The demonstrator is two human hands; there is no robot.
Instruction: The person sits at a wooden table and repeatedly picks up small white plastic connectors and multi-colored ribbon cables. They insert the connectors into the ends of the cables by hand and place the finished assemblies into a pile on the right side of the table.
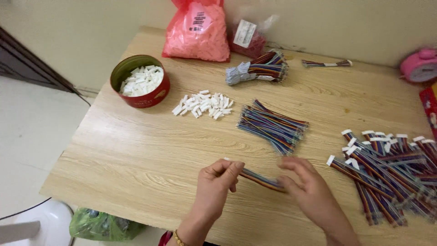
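My left hand (217, 182) and my right hand (306, 187) hold the two ends of one short multicoloured ribbon cable (260, 178) just above the wooden table (136, 155). The left fingers pinch the end that carries a small white connector; the right fingers grip the other end. A loose bundle of bare ribbon cables (273, 126) lies just beyond my hands. A scatter of white plastic connectors (202, 105) lies further back. A pile of cables with white connectors fitted (389, 173) spreads out at the right.
A red round tin (157, 93) filled with white connectors stands at the back left. A red plastic bag (198, 32), a tied cable bundle (259, 69), a single cable (325, 64) and a pink clock (419, 66) sit along the back edge. A green bag (102, 225) lies on the floor.
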